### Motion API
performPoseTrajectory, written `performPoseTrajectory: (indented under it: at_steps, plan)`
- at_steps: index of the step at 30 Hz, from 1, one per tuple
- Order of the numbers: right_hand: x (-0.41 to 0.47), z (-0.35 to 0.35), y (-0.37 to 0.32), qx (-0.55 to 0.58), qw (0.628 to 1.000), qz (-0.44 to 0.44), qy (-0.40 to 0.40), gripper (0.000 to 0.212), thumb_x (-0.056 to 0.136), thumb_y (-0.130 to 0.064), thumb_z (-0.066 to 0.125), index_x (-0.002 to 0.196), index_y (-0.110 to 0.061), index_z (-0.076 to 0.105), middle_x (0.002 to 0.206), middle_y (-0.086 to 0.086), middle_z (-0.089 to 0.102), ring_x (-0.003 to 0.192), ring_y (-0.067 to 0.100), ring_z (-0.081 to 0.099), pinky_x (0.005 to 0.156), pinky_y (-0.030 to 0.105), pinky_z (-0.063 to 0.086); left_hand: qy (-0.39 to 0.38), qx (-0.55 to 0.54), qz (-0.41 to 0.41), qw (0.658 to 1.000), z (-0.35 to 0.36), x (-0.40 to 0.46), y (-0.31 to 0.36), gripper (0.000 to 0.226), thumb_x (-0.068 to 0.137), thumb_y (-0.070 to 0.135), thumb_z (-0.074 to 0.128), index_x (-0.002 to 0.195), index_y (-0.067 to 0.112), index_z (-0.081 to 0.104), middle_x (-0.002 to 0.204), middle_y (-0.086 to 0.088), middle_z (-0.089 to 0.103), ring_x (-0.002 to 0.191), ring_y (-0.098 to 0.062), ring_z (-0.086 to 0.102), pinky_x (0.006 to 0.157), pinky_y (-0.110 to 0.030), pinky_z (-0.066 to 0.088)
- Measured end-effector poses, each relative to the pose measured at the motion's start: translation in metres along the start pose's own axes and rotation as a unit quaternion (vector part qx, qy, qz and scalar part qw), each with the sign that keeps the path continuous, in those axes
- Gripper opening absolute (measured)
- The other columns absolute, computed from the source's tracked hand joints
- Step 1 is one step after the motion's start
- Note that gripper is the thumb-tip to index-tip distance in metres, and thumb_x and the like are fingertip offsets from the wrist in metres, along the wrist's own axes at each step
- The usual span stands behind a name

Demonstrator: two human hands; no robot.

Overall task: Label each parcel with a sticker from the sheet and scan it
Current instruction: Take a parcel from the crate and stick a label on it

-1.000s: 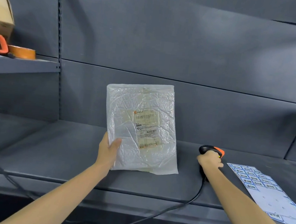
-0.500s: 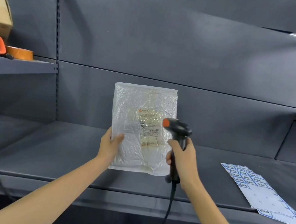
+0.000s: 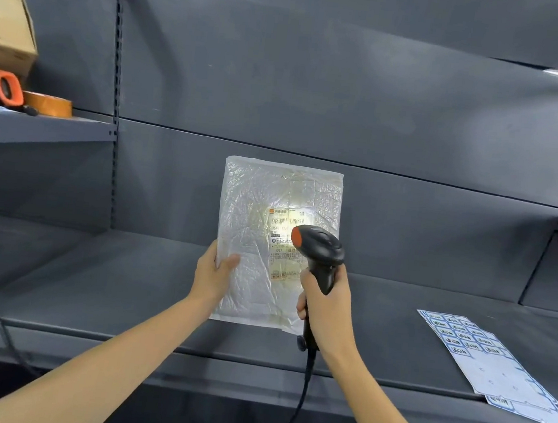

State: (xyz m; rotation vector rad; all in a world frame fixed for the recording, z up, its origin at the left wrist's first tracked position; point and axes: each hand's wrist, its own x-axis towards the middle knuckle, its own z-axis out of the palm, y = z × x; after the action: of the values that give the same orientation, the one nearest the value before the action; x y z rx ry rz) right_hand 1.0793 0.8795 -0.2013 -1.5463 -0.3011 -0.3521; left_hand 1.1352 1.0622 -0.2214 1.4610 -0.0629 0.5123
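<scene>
While left hand point(image 3: 213, 275) grips parcel point(image 3: 255, 229), scanner point(image 3: 318, 250) aimed

My left hand point(image 3: 213, 275) holds the parcel point(image 3: 250, 242) upright over the shelf point(image 3: 91, 281); the scanner point(image 3: 320, 250) in my right hand point(image 3: 326, 307) sits before it, sticker sheet point(image 3: 492, 368) lying off right.

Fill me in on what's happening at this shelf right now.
A person is scanning a parcel. The left hand holds a clear bubble-wrap parcel upright by its left edge, above the shelf. The right hand grips a black handheld scanner aimed at the printed label, where a bright patch of light falls. The sticker sheet lies flat on the shelf to the right, partly used. A cardboard box and a tape roll sit on the upper left shelf.
</scene>
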Motion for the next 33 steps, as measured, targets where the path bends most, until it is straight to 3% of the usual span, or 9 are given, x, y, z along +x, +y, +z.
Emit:
performPoseTrajectory:
  at_steps: [5,8,13,15,18,22,27,29,33]
  plan:
    - [0.003,-0.007,0.001,0.002,1.0,-0.013,-0.001,0.013,0.087,-0.027,0.06,0.097,-0.034,0.053,0.057,0.0,0.056,0.05,0.011,0.05,0.05,0.023,0.046,0.002,0.008,0.0,1.0,0.001,-0.002,0.001,0.028,0.097,0.011,0.052,0.123,0.017,0.053,0.105,0.009,0.061,0.098,-0.013,0.06,0.077,-0.019,0.048]
    - [0.009,-0.018,-0.002,0.009,1.0,-0.017,0.024,0.015,0.085,-0.032,0.061,0.099,-0.031,0.054,0.06,-0.002,0.059,0.051,0.009,0.052,0.051,0.021,0.047,-0.006,0.029,-0.021,0.999,0.001,-0.003,0.002,0.029,0.098,0.015,0.05,0.126,0.019,0.049,0.114,0.004,0.059,0.1,-0.014,0.058,0.079,-0.022,0.046]
    - [0.041,-0.058,-0.007,-0.021,0.995,0.082,0.054,0.019,0.089,-0.027,0.056,0.106,-0.019,0.049,0.073,0.004,0.057,0.057,0.014,0.054,0.054,0.029,0.046,-0.068,0.091,-0.08,0.99,0.002,-0.004,-0.003,0.032,0.098,0.018,0.051,0.126,0.024,0.037,0.109,0.007,0.055,0.089,-0.005,0.056,0.061,-0.017,0.042]
    - [0.056,-0.079,-0.006,-0.062,0.988,0.133,0.038,0.018,0.089,-0.02,0.054,0.104,-0.013,0.048,0.081,0.009,0.055,0.063,0.019,0.055,0.057,0.029,0.047,-0.076,0.12,-0.106,0.984,0.004,-0.005,-0.008,0.025,0.098,0.018,0.051,0.121,0.02,0.04,0.106,0.003,0.056,0.086,-0.009,0.057,0.06,-0.02,0.043]
    - [0.073,-0.108,0.007,-0.215,0.966,0.143,0.013,0.024,0.085,-0.014,0.057,0.105,-0.004,0.049,0.085,0.012,0.053,0.067,0.024,0.054,0.065,0.033,0.045,-0.05,0.149,-0.132,0.979,0.007,-0.007,-0.016,0.011,0.097,0.015,0.052,0.106,0.017,0.047,0.092,0.005,0.055,0.075,-0.007,0.055,0.053,-0.019,0.041]
    - [0.084,-0.132,0.029,-0.425,0.896,0.124,-0.002,0.028,0.083,-0.02,0.062,0.101,0.0,0.051,0.096,0.012,0.054,0.079,0.025,0.051,0.056,0.029,0.035,-0.028,0.213,-0.141,0.966,0.004,-0.011,-0.027,0.039,0.093,0.013,0.057,0.127,0.008,0.039,0.11,-0.006,0.054,0.091,-0.019,0.053,0.073,-0.029,0.042]
    - [0.088,-0.138,0.062,-0.505,0.854,0.127,-0.014,0.04,0.085,-0.019,0.063,0.114,0.001,0.046,0.098,0.012,0.043,0.08,0.026,0.045,0.051,0.023,0.028,0.019,0.315,-0.121,0.941,0.002,-0.017,-0.036,0.055,0.091,0.011,0.058,0.14,0.004,0.034,0.137,-0.02,0.039,0.122,-0.036,0.043,0.098,-0.046,0.042]
    - [0.088,-0.138,0.074,-0.516,0.846,0.131,-0.014,0.043,0.085,-0.019,0.062,0.119,0.003,0.046,0.099,0.013,0.044,0.082,0.028,0.047,0.057,0.026,0.031,0.012,0.331,-0.105,0.938,0.002,-0.019,-0.038,0.056,0.092,0.012,0.058,0.143,0.007,0.033,0.14,-0.019,0.038,0.129,-0.036,0.037,0.104,-0.048,0.037]
    - [0.089,-0.135,0.088,-0.567,0.812,0.137,-0.025,0.042,0.088,-0.024,0.057,0.119,0.001,0.046,0.116,0.021,0.051,0.107,0.037,0.048,0.076,0.031,0.037,0.005,0.382,-0.092,0.92,0.002,-0.018,-0.039,0.053,0.093,0.016,0.057,0.141,0.009,0.036,0.138,-0.017,0.043,0.133,-0.034,0.031,0.106,-0.047,0.034]
